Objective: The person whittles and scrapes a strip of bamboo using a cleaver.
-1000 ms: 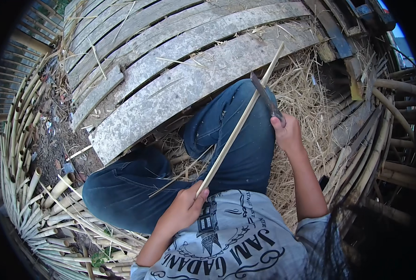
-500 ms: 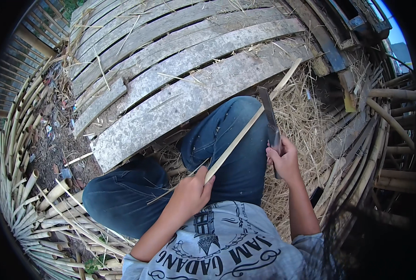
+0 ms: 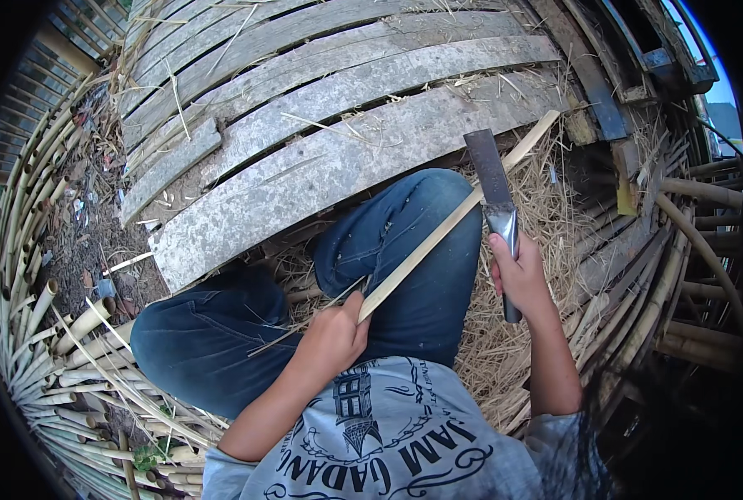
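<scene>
Over your right knee (image 3: 438,185) slants a strip (image 3: 428,244); fingers closed, your left hand (image 3: 331,336) grips it, your right hand (image 3: 522,271) a knife (image 3: 494,179).

strip (image 3: 426,247): smooth wood | blade (image 3: 489,167): dull metal | knife collar (image 3: 503,222): glossy metal | planks (image 3: 330,171): rough wood | jeans (image 3: 438,292): matt cloth

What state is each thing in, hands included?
Left hand: closed around the pale strip's near end
Right hand: gripping the knife's handle
Pale strip: in one piece, slanting over the right leg
Knife: blade bare, crossing over the strip
Slatted platform: gaps between boards, shavings scattered on top
Straw-like shavings: loose, heaped
</scene>
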The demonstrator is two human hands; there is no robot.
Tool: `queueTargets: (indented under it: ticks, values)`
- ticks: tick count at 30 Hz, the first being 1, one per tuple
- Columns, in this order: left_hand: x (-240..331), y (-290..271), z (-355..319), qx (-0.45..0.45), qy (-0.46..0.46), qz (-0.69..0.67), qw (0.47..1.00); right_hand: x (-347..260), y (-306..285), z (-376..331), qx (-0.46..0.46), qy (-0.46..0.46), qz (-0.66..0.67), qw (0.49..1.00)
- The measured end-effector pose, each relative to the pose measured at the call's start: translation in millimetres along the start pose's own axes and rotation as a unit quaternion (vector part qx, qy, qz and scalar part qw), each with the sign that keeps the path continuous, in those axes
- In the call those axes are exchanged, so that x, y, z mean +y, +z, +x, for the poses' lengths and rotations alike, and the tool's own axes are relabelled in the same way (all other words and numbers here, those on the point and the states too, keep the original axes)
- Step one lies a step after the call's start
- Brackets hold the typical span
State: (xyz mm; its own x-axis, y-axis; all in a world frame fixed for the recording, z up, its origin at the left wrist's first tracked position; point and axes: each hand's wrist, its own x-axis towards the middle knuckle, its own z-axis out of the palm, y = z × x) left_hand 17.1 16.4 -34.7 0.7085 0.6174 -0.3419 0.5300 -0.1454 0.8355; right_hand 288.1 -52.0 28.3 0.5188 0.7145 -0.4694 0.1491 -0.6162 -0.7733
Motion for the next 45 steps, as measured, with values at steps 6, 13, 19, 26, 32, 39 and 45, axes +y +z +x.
queueTargets:
  ticks: [6,13,19,26,32,39,45]
  values:
    - [-1,0,2,-0.007,-0.015,-0.022,1.0,2,-2,1,-0.019,0.014,-0.007,1.0]
    - [-8,6,1,0.003,-0.011,-0.015,1.0,5,-2,-6,-0.036,0.039,0.001,0.999]
    - [-10,8,1,0.015,0.003,-0.011,1.0,13,3,-16,-0.039,0.053,0.01,0.998]
    - [-9,6,1,0.008,-0.008,0.014,1.0,14,6,-26,-0.044,0.067,0.016,0.997]
    - [-10,11,0,0.026,0.01,0.015,0.999,15,-7,-9,-0.026,0.028,0.015,0.999]
    - [-10,9,0,0.015,-0.002,0.016,1.0,8,-23,-3,-0.079,0.047,-0.033,0.995]
    - [-9,8,1,0.013,-0.021,0.026,0.999,8,-10,-9,-0.086,0.064,0.0,0.994]
